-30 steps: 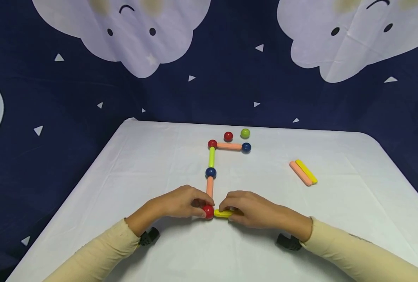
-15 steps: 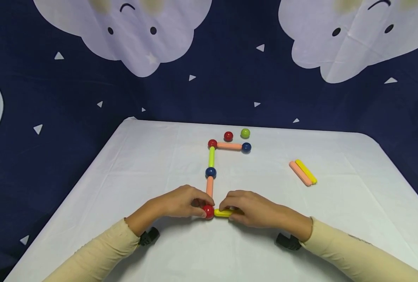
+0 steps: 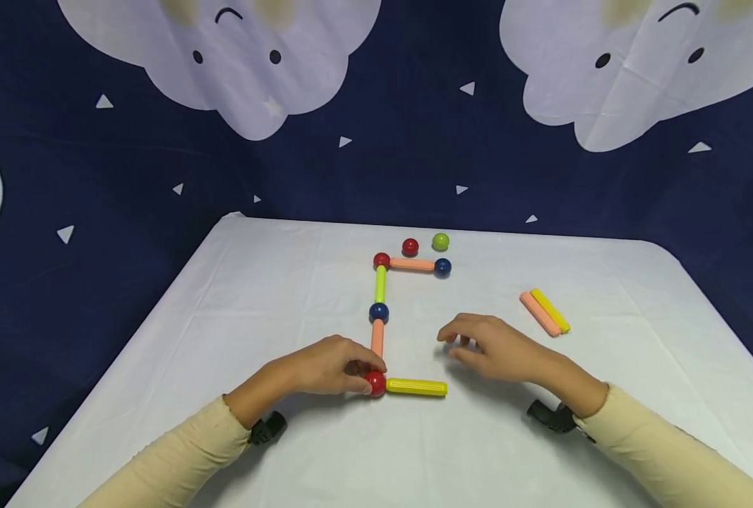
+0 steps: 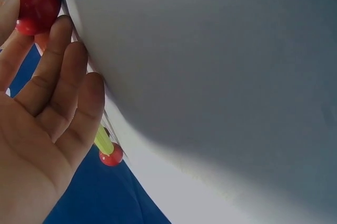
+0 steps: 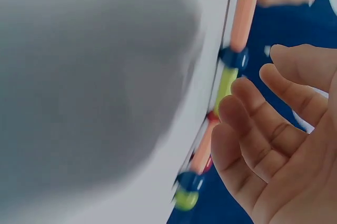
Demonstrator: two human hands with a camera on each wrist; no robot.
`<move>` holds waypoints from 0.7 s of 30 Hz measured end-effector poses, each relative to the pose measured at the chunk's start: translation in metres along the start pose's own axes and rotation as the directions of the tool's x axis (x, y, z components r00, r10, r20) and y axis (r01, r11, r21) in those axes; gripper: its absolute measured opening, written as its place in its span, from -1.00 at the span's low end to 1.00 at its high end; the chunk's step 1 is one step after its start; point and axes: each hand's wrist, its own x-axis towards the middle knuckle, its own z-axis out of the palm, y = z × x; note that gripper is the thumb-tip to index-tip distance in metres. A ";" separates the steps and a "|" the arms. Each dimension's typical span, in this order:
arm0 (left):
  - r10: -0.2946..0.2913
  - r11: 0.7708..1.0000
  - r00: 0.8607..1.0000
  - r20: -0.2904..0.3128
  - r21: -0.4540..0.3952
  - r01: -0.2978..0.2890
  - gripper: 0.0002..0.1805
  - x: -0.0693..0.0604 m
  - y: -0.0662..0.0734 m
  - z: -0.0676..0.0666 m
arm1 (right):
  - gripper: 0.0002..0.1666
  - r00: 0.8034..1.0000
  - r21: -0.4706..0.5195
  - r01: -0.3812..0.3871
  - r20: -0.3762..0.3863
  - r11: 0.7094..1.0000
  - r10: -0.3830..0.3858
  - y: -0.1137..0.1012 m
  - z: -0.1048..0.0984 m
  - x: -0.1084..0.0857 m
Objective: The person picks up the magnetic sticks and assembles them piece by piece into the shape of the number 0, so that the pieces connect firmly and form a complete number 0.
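My left hand [image 3: 334,365] pinches the near red ball [image 3: 376,383] between thumb and fingers; the left wrist view shows this red ball [image 4: 39,5] at the fingertips. A yellow rod [image 3: 417,387] lies on the table with its left end against that ball. From the ball a salmon rod [image 3: 377,337] runs away to a blue ball [image 3: 379,312], then a lime rod [image 3: 380,284] to a far red ball [image 3: 382,261]. Another salmon rod [image 3: 412,264] leads right to a second blue ball [image 3: 442,267]. My right hand [image 3: 500,349] hovers right of the yellow rod, fingers loosely bent, holding nothing.
Behind the far rod lie a loose red ball [image 3: 410,247] and a green ball [image 3: 440,242]. To the right, a loose salmon rod [image 3: 539,315] and a yellow rod [image 3: 550,310] lie side by side on the white table [image 3: 274,282]. A dark cloud-print cloth [image 3: 408,162] hangs behind.
My right hand has let go of the yellow rod and moved right and slightly away from me. The rod stays at the red ball; my left hand keeps its hold there.
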 end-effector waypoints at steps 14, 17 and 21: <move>0.021 0.995 0.998 -0.059 0.099 -0.015 -0.59 -0.002 0.001 -0.013 | -0.73 0.991 0.028 -0.097 -0.093 0.995 0.099 0.046 -0.017 -0.008; 0.040 0.990 0.991 -0.125 0.138 -0.022 -0.65 0.001 -0.001 -0.021 | -0.74 0.988 0.028 -0.104 -0.114 0.994 0.107 0.050 -0.017 -0.007; 0.043 0.986 0.981 -0.190 0.164 -0.011 -0.67 0.007 -0.003 -0.028 | -0.76 0.986 0.022 -0.110 -0.122 0.994 0.112 0.055 -0.018 -0.006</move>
